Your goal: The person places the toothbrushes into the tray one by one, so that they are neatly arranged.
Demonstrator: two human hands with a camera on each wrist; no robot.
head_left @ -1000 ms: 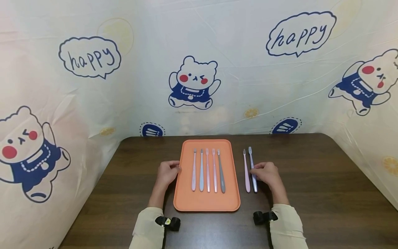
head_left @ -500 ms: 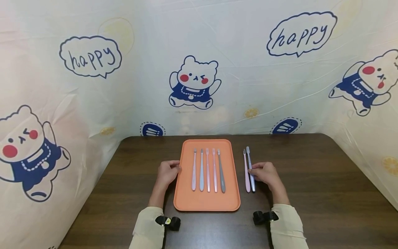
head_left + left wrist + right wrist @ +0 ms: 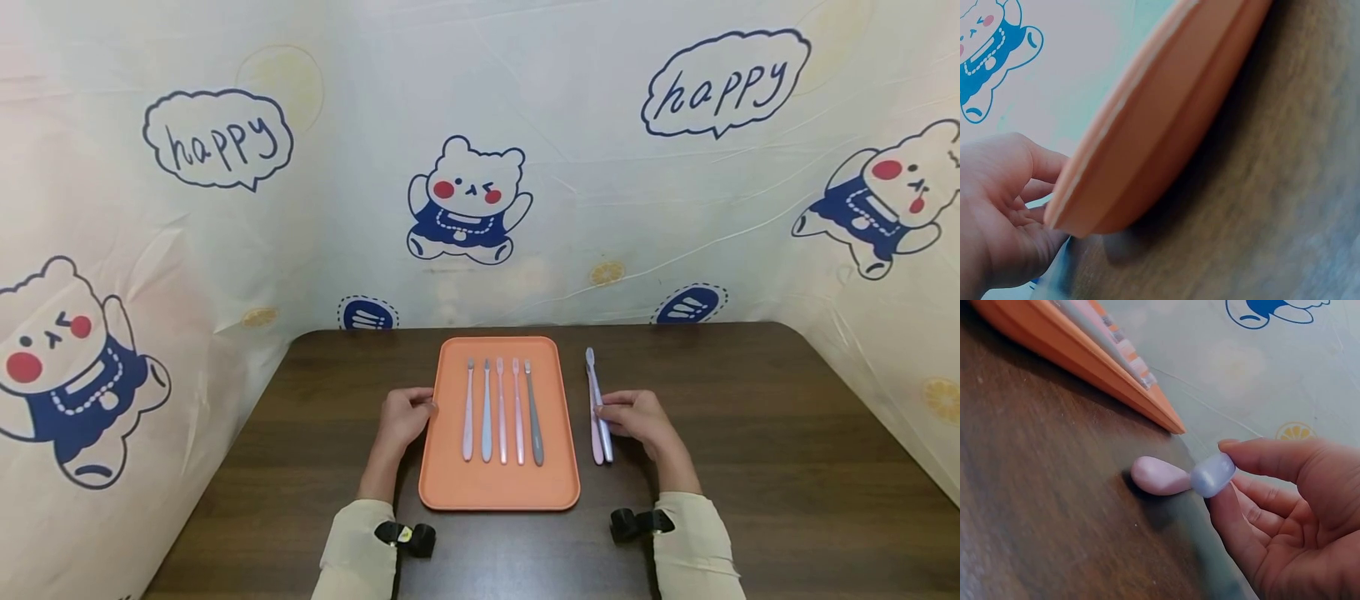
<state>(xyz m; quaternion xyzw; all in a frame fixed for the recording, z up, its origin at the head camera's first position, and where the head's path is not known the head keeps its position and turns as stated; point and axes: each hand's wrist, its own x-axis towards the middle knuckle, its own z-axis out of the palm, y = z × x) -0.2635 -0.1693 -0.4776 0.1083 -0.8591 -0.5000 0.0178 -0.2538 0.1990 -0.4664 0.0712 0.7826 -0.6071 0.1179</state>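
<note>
My left hand (image 3: 405,417) is at the left rim of an orange tray (image 3: 498,493); in the left wrist view its fingers and thumb hold the tray's edge. Several toothbrushes lie side by side on the tray, heads away from me: pink, blue and a grey toothbrush (image 3: 535,425). To the tray's right, my right hand (image 3: 637,421) pinches a bluish-purple toothbrush (image 3: 1213,475) between thumb and fingers. Its head crosses over a pink toothbrush (image 3: 1157,476), which lies on the table beside the tray. The pink brush's head is mostly hidden.
The dark wooden table (image 3: 787,458) extends to both sides of the tray. A printed cloth (image 3: 585,125) hangs along the table's back edge and both sides. Black wrist cameras (image 3: 637,523) are strapped over the pale sleeves.
My right hand has moved slightly left with the bluish-purple toothbrush, whose head now overlaps the pink one. The left hand and the tray have stayed in place.
</note>
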